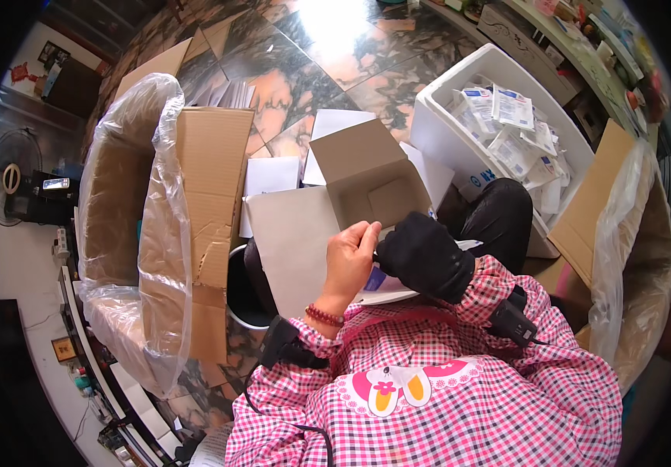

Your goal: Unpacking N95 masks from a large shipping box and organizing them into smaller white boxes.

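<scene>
My bare left hand (pixel 349 261), with a red bead bracelet at the wrist, is closed in a pinch. Beside it, my right hand (pixel 425 257) in a black glove is closed too, and the two meet over my lap. Whatever lies between their fingertips is too small or hidden to make out. Under the hands, a white and blue piece (pixel 378 280) shows only in part. Just beyond them an open cardboard box (pixel 370 187), brown inside, has its flaps spread; a broad pale flap (pixel 293 241) reaches toward my left forearm.
A white foam box (pixel 429 117) full of white and blue packets (pixel 512 107) stands at the far right. Large plastic-lined cartons stand at left (pixel 168 226) and right (pixel 623 257). Several white boxes (pixel 272 175) lie beyond the open one. A dark-mouthed bin (pixel 246 288) sits left of my lap.
</scene>
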Tool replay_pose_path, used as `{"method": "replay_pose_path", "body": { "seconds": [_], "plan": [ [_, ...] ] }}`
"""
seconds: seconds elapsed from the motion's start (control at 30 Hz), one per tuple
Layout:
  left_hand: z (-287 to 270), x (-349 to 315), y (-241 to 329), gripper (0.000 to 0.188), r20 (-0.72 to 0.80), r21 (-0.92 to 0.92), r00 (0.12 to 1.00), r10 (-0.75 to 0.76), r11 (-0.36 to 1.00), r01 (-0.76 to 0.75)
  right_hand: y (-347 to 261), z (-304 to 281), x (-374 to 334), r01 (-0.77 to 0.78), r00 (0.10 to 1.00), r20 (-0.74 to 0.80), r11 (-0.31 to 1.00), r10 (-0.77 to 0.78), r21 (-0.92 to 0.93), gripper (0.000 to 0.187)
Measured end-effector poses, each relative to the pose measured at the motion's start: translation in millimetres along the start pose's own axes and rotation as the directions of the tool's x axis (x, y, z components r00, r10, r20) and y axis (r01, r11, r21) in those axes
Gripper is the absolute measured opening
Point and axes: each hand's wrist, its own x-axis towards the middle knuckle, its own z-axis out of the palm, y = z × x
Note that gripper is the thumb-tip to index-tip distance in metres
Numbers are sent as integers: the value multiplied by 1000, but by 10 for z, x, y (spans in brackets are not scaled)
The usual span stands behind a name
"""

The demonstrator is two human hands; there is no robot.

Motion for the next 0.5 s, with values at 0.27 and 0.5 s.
{"method": "replay_pose_path", "body": {
  "seconds": [0.27, 0.5],
  "plan": [
    [139, 291, -248, 41, -107, 402, 987, -120, 903, 153, -202, -90, -180, -72, 995, -64, 997, 70, -27, 14],
    [-78, 303, -333, 29, 32, 653, 994, -108, 755, 61, -58, -129, -264, -151, 975, -177, 986, 137, -68, 18]
  ]
}}
